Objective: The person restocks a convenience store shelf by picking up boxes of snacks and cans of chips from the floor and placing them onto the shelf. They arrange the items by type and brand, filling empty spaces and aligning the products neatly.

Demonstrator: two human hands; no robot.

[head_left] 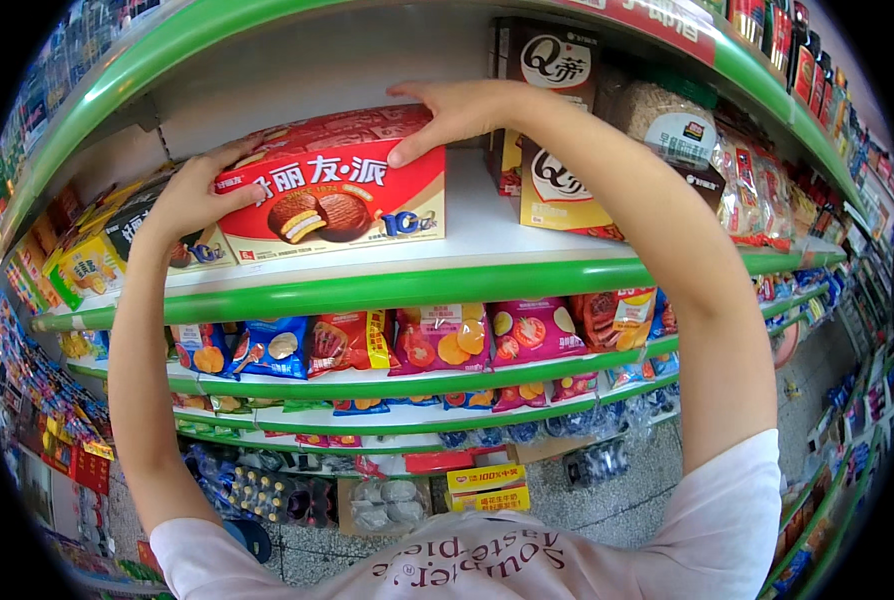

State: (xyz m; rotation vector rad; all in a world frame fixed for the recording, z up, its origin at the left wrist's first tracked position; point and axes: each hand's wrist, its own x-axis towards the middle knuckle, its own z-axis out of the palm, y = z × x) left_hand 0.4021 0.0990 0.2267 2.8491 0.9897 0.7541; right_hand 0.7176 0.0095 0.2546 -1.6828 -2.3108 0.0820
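Note:
A red and cream box of chocolate-coated pies [332, 175] rests on the white upper shelf [482, 248], its printed front toward me. My left hand [199, 200] grips its left end, thumb on the front and fingers at the side and top. At the upper right corner is my right hand [457, 112], its thumb over the front edge and its other fingers reaching across the top. Behind the front face, more red packaging shows on top; I cannot tell whether it is one box or a row. A dark box of snacks [139, 222] stands by my left wrist.
A green rim [417, 284] runs along the shelf front. Brown and yellow cake boxes [557, 190] and a green-lidded jar [672, 112] stand to the right, partly behind my right forearm. Bagged chips [442, 338] line the shelf below. Cartons [487, 490] sit near the floor.

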